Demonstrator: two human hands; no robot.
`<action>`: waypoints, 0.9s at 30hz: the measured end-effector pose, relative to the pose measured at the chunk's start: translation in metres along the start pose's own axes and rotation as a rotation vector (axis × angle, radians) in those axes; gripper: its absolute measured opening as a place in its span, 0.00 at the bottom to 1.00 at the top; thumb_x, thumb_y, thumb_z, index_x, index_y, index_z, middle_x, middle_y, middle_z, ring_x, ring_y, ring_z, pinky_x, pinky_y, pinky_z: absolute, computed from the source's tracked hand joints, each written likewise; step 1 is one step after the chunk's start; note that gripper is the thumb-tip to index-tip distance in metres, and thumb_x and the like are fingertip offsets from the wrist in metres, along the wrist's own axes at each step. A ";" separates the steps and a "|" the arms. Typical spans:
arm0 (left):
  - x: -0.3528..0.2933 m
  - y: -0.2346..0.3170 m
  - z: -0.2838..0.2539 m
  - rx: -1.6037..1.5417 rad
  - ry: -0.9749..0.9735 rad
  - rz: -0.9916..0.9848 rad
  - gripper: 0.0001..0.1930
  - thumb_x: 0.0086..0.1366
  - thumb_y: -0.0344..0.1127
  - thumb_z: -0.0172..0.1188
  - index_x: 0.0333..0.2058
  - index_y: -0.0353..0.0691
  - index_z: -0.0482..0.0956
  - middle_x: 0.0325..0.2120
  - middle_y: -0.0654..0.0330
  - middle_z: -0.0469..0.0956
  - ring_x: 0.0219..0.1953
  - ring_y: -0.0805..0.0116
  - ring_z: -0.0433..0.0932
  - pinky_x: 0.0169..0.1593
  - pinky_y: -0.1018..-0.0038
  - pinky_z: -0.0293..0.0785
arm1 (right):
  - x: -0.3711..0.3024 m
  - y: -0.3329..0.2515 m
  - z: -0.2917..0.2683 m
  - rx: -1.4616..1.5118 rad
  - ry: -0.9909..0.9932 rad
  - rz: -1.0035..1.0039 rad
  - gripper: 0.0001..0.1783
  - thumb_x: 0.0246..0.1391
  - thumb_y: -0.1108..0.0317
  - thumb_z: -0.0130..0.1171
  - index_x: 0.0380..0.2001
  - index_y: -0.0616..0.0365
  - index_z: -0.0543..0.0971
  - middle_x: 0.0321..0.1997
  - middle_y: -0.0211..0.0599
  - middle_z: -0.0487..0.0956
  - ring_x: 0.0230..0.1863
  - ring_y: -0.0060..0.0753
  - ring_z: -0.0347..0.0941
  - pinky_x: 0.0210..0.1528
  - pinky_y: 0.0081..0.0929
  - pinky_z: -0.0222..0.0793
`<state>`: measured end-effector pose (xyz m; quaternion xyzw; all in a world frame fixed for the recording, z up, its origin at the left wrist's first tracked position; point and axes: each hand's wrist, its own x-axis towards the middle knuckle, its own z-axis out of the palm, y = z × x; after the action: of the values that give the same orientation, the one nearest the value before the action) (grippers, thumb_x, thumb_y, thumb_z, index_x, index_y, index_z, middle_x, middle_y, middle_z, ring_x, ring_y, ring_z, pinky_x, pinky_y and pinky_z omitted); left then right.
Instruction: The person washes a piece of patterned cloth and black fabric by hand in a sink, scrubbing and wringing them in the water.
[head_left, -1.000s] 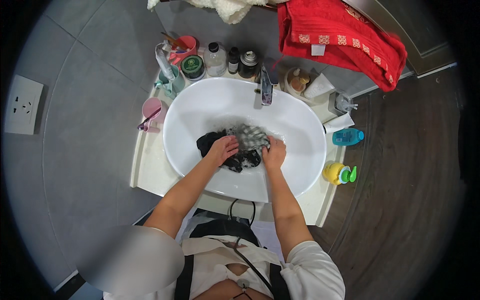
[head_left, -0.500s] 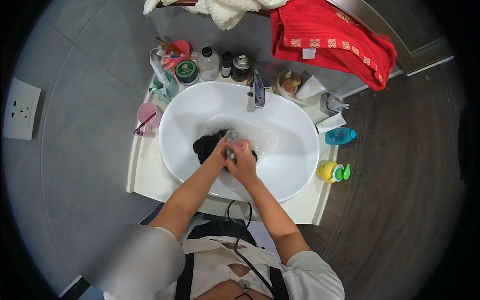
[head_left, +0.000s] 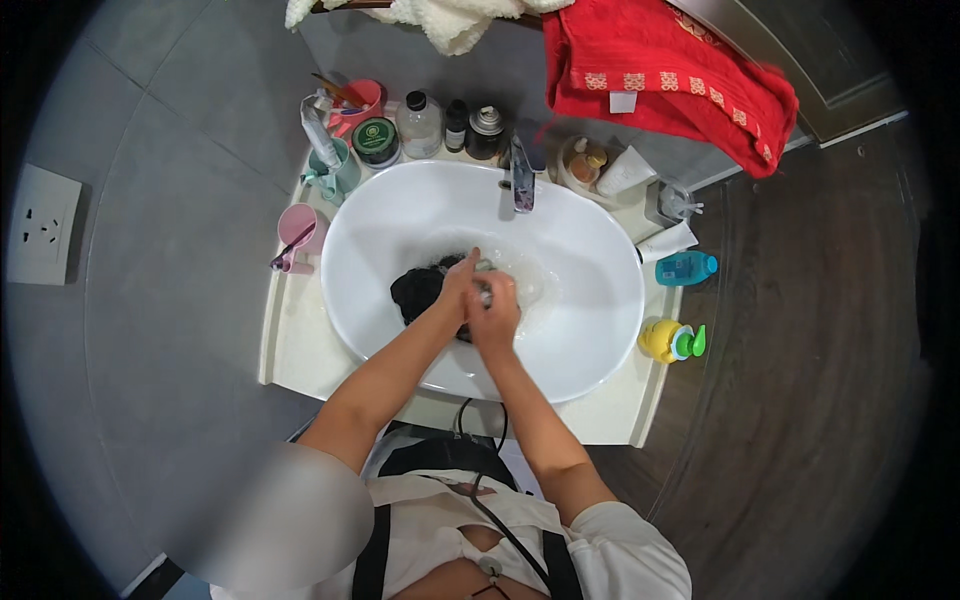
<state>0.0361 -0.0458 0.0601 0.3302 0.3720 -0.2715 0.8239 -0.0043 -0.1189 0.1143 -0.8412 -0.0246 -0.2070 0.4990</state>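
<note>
- While both hands press together over the middle of the frame, the left hand (head_left: pixel 458 288) and the right hand (head_left: pixel 494 312) are clenched on a bunched fold of the dark wet garment (head_left: pixel 420 290), knuckles nearly touching; the grip is tight, with a bit of grey fabric (head_left: pixel 484 292) showing between the fingers.
- Most of the garment lies just left of the hands, in soapy water at the bottom of the white basin (head_left: pixel 590 240), below the tap (head_left: pixel 521 180).
- By my reading, the step in hand is rubbing the cloth against itself, a scrub stroke rather than a rinse or wring.
- A next move would call for shifting the hold to a fresh patch of cloth while keeping it low in the suds.
- Around the rim stand a pink cup (head_left: pixel 298 228), a teal cup (head_left: pixel 336 168), jars and bottles, a blue bottle (head_left: pixel 686 267) and a yellow duck-shaped bottle (head_left: pixel 668 340); a red towel (head_left: pixel 660 70) hangs at the upper right.
- Compared with a second ago, the hands have closed together from lying apart and flat on the spread garment, which is now more bunched.
</note>
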 end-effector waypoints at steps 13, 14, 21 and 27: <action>0.007 -0.005 -0.013 0.027 0.054 0.162 0.22 0.58 0.50 0.50 0.47 0.45 0.66 0.44 0.61 0.65 0.47 0.64 0.62 0.52 0.60 0.54 | 0.008 0.125 -0.020 -0.117 -0.113 0.527 0.14 0.50 0.57 0.50 0.32 0.58 0.71 0.29 0.45 0.74 0.30 0.43 0.70 0.32 0.35 0.64; 0.017 0.001 -0.023 -0.115 0.047 0.180 0.23 0.59 0.51 0.49 0.48 0.45 0.64 0.44 0.60 0.65 0.48 0.64 0.62 0.52 0.59 0.54 | 0.008 0.129 -0.020 -0.158 -0.057 0.426 0.14 0.49 0.59 0.51 0.34 0.57 0.71 0.33 0.44 0.72 0.32 0.41 0.69 0.33 0.34 0.64; 0.021 -0.007 -0.051 -0.235 -0.018 0.157 0.26 0.61 0.53 0.44 0.50 0.41 0.60 0.46 0.58 0.61 0.53 0.64 0.58 0.57 0.59 0.50 | -0.034 0.126 -0.015 -0.494 -0.468 0.230 0.21 0.40 0.69 0.56 0.42 0.45 0.71 0.45 0.39 0.65 0.43 0.41 0.67 0.39 0.36 0.67; 0.019 -0.008 -0.048 -0.225 -0.017 0.100 0.23 0.61 0.53 0.43 0.48 0.43 0.64 0.47 0.59 0.63 0.54 0.64 0.57 0.58 0.61 0.47 | -0.025 0.129 -0.007 -0.432 -0.256 0.345 0.20 0.38 0.71 0.54 0.41 0.50 0.70 0.45 0.42 0.65 0.40 0.44 0.67 0.37 0.35 0.67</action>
<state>0.0210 -0.0187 0.0182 0.2515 0.3763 -0.1896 0.8713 0.0025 -0.1856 0.0009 -0.9389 0.1007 -0.0120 0.3290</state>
